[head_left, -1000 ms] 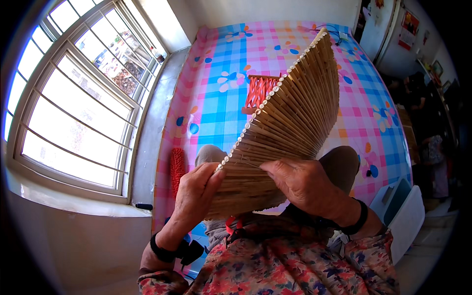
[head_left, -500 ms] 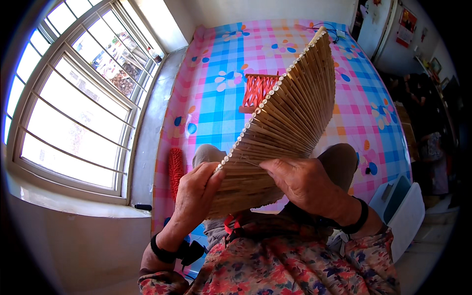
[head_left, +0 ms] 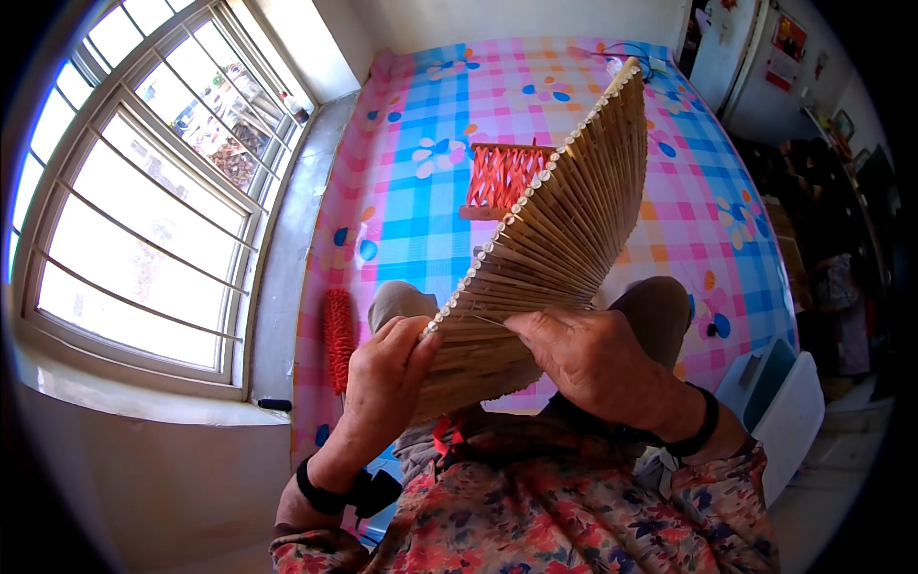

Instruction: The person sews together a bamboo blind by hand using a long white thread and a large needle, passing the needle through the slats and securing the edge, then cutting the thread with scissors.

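Observation:
A large fan-like piece of many narrow brown slats [head_left: 583, 191] rises from my lap, tilted to the far right. Small round white discs [head_left: 507, 219] line its left edge. My left hand [head_left: 387, 368] is closed on the near end of that edge, thumb on top. Over the slats, my right hand [head_left: 583, 354] pinches a thin needle [head_left: 488, 320] between thumb and forefinger, and its tip points left toward the disc edge. Whether thread hangs from the needle is too fine to tell.
A wooden frame wound with red ribbon [head_left: 509, 177] lies on the checkered flowered sheet [head_left: 430, 249] ahead. Beside my left knee is a red fuzzy roll [head_left: 338, 340]. A barred window [head_left: 153, 239] stands at left. A white folded panel [head_left: 789, 407] is at the right.
The view has shifted slightly. The fan-like slat piece leans a little lower at its far end, and more of the needle shows beyond my right fingertips. Both hands keep their grip.

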Motion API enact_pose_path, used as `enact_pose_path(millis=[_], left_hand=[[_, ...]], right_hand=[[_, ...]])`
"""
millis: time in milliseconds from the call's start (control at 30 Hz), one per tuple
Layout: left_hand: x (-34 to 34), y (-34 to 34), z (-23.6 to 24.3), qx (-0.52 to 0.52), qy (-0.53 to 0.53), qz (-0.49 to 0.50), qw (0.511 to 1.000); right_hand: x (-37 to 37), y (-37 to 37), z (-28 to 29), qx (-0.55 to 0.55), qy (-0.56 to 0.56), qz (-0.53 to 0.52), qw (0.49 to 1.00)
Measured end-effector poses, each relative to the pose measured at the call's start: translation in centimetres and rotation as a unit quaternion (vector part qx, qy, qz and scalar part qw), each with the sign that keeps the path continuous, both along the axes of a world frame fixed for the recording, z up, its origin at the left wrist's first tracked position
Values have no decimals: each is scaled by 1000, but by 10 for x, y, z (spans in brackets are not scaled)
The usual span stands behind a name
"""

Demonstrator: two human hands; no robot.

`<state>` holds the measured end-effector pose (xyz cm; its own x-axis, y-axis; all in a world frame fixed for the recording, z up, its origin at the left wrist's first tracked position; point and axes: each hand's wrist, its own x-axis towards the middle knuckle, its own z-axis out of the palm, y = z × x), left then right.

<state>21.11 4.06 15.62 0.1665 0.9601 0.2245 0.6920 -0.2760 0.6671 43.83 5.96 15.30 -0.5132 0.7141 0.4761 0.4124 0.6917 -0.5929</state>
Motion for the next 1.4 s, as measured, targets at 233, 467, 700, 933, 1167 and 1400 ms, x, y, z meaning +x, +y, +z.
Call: enact_pose_path(millis=[233,467,700,933,1167,1400], left_hand=[[30,-3,-31,120,86,-32,988],[63,-11,-79,120,148,-122,974],[63,-20,-87,22,134,-216,967],[61,-25,-80,-5,102,-264,959],[56,-22,-82,-7,73,-276,958],[55,-20,-82,-15,62,-273,960]], right_hand=[[21,-18,1,-38,-98,-46,993],[51,-50,-50,-123,-115,-112,979],[58,-63,-75,-279,-50,-120,951],[62,-59,-38,-425,-77,-111,895],[57,-70,-40,-445,-62,-131,884],[56,-65,-57,-363,-42,-139,920]])
